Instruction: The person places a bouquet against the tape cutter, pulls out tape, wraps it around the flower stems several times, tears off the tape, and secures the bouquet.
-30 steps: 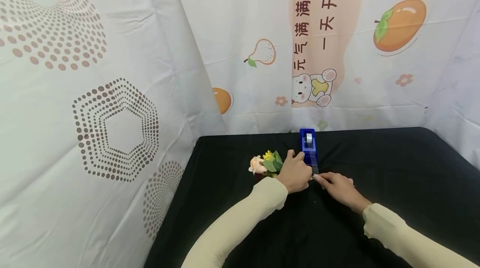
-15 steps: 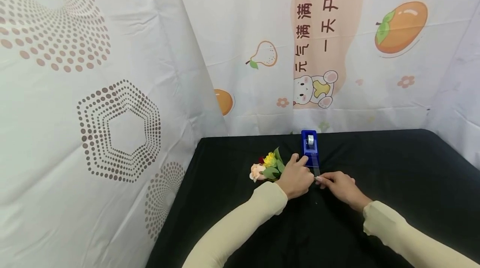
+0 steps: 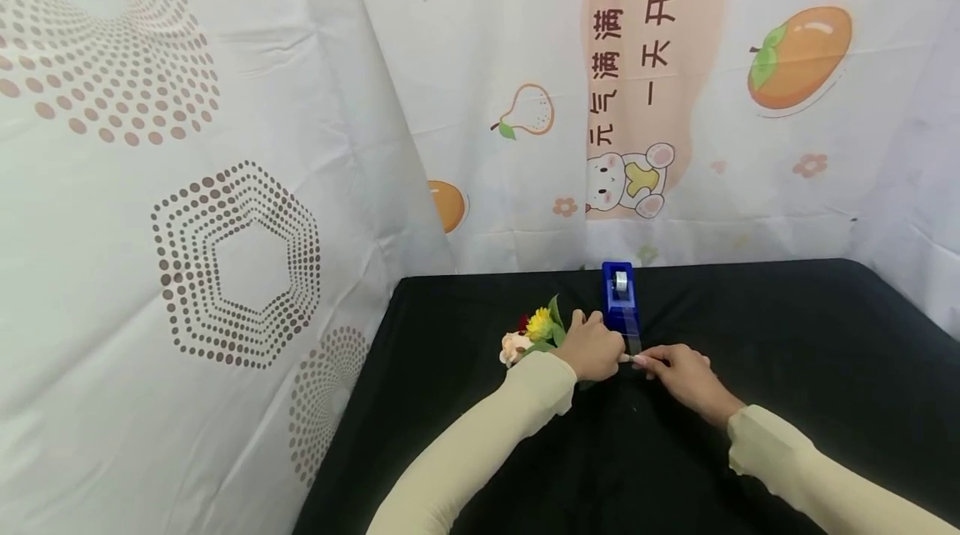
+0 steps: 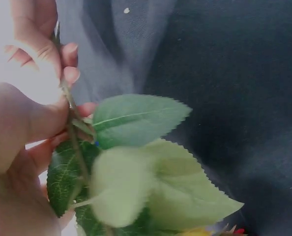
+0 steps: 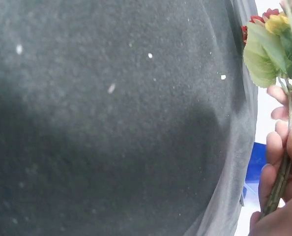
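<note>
A small bunch of flowers, with a pale peach rose (image 3: 515, 347), a yellow flower (image 3: 538, 324), red petals and green leaves, lies sideways at my left hand (image 3: 592, 349). That hand's fingers and thumb hold its thin stems, with a serrated leaf (image 4: 141, 118) beside them in the left wrist view. My right hand (image 3: 684, 378) pinches the stem ends (image 5: 278, 189) just to the right. From a blue tape dispenser (image 3: 618, 289) behind the hands, a clear tape strip (image 3: 633, 343) stretches down to the right fingertips. Whether the tape sticks to the stems is hidden.
A black cloth (image 3: 787, 368) covers the table, with small white specks (image 5: 150, 55) on it. Printed white curtains (image 3: 510, 185) hang behind the table and along its left and right sides.
The bunch has turned about its stems, so red petals now show at its top. My left hand has shifted slightly left, and more stem shows between the hands. My right hand stays nearly in place.
</note>
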The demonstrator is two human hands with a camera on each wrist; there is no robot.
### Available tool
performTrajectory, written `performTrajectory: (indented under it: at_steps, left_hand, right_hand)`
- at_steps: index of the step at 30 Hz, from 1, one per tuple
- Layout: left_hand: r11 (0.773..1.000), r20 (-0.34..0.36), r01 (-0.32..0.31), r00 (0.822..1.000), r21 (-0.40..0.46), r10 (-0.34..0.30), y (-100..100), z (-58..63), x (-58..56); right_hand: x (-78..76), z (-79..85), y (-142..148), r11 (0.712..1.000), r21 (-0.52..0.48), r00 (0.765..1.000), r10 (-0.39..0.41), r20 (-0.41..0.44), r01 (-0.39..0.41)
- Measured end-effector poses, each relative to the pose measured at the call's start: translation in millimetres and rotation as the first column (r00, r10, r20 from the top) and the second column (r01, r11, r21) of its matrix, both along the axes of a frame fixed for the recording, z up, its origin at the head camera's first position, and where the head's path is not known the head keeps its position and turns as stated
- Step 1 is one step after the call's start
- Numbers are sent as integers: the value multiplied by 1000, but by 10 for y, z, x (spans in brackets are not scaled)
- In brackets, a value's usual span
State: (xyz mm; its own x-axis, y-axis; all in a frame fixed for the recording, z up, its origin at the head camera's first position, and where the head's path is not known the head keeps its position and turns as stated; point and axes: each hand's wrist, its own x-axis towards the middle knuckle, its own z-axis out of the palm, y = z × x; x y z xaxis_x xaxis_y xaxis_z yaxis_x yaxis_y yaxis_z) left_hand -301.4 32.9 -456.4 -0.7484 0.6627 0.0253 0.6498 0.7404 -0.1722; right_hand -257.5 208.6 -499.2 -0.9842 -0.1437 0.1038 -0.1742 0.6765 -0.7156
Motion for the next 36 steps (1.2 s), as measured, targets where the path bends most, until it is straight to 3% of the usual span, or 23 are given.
performTrajectory:
  at_steps: [8, 15, 19, 30, 33, 36]
  left_hand:
    - [997, -126, 38, 991, -71, -47, 14, -16, 1]
    - [986, -232, 97, 964, -138, -128, 10, -58, -4]
    - [982, -274, 111, 950, -156, -151, -30, -61, 5]
    - [955, -272, 108, 944, -277, -185, 45, -111, 74]
    - [965, -274, 100, 947, -241, -166, 42, -119, 55]
    - [986, -201, 70, 975, -151, -100, 49, -96, -2]
  right_hand:
    - [14, -6, -16, 1000, -22, 999, 11, 46, -10]
    - [-26, 51, 12, 998, -18, 984, 55, 169, -53]
    - [-82, 73, -7, 997, -5, 980, 73, 187, -74]
    - [-91, 67, 15, 995, 27, 987, 90, 131, -94]
    - [-114, 69, 22, 994, 43, 993, 100, 69, -103]
    - [-140, 66, 37, 992, 83, 995, 101, -2, -100]
